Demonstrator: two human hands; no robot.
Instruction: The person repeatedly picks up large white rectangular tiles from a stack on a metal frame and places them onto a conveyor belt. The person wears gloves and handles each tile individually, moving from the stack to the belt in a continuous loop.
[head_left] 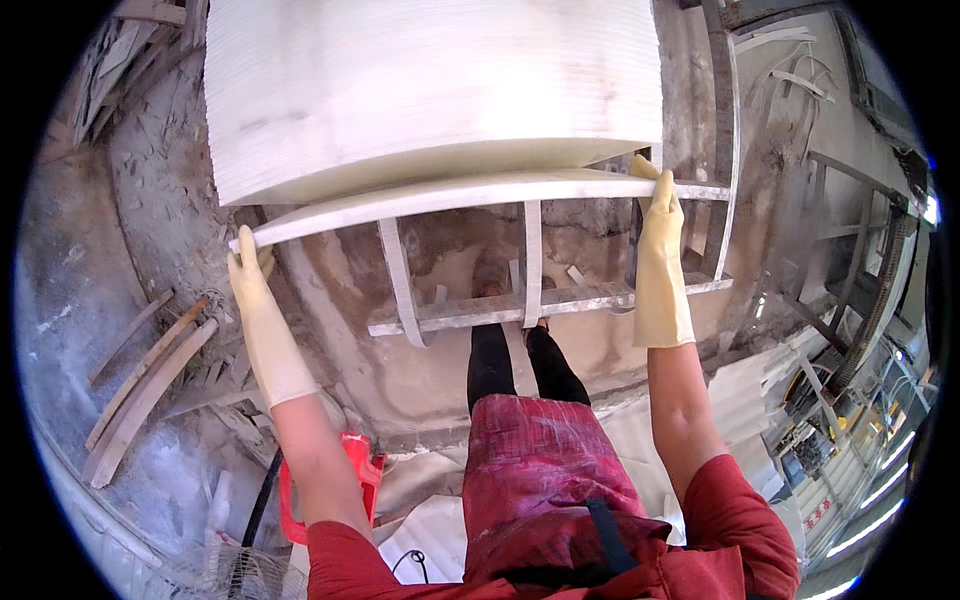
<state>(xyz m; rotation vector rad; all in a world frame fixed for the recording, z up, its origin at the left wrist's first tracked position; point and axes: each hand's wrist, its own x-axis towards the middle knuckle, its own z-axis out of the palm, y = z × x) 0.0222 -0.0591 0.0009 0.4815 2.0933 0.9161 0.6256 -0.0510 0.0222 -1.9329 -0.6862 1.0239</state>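
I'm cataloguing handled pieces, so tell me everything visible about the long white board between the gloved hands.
The long white board shows mainly as a narrow, gently bowed edge; its material is unclear. It lies crosswise before the large finely lined white block, its left end lower in view. The gloved left hand holds the left end, the gloved right hand grips near the right end. Its depth is hidden.

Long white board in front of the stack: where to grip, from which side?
I'd take the long white board near both ends from the wearer's side, left hand and right hand spread wide as now. It's long and thin, so a middle grip would probably let it tip; the white stack crowds its far side.
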